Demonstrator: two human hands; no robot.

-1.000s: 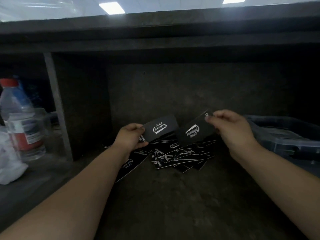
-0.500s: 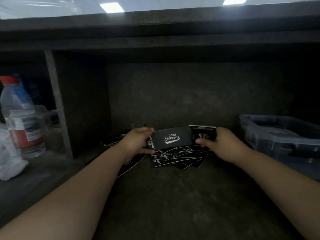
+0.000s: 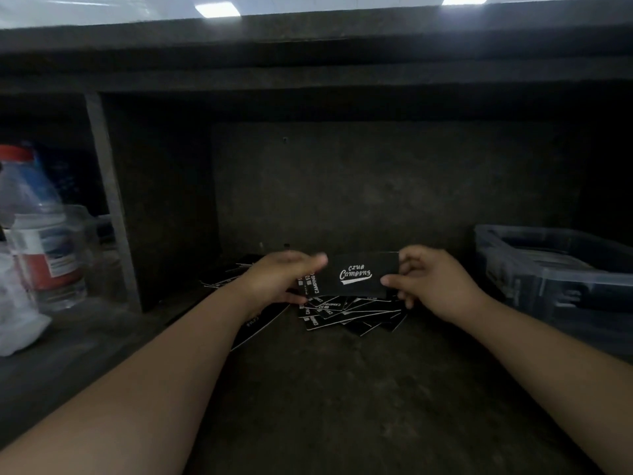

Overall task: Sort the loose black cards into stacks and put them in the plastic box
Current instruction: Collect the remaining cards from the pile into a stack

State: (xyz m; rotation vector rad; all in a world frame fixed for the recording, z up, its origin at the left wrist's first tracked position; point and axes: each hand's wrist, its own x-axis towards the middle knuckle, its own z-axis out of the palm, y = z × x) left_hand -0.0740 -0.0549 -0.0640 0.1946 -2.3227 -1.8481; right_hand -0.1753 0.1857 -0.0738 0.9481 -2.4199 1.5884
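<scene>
A small stack of black cards [image 3: 359, 274] with white "Club Camping" lettering is held upright between both hands, just above the dark shelf floor. My left hand [image 3: 277, 279] grips its left end and my right hand [image 3: 431, 282] pinches its right end. Below and behind the hands lies a loose pile of black cards [image 3: 349, 311], fanned out and overlapping; a few more show behind my left hand. The clear plastic box [image 3: 555, 279] stands to the right, apart from my right hand, with something dark inside.
A dark back wall and an overhanging shelf close the space. A grey upright post [image 3: 109, 200] divides off the left bay, where a water bottle [image 3: 37, 234] with a red cap and a white bag [image 3: 17, 320] stand.
One second ago each hand held a separate card, raised and apart. The hands came together and lowered; the right hand's card has joined those in the left, and both hands now hold one stack.
</scene>
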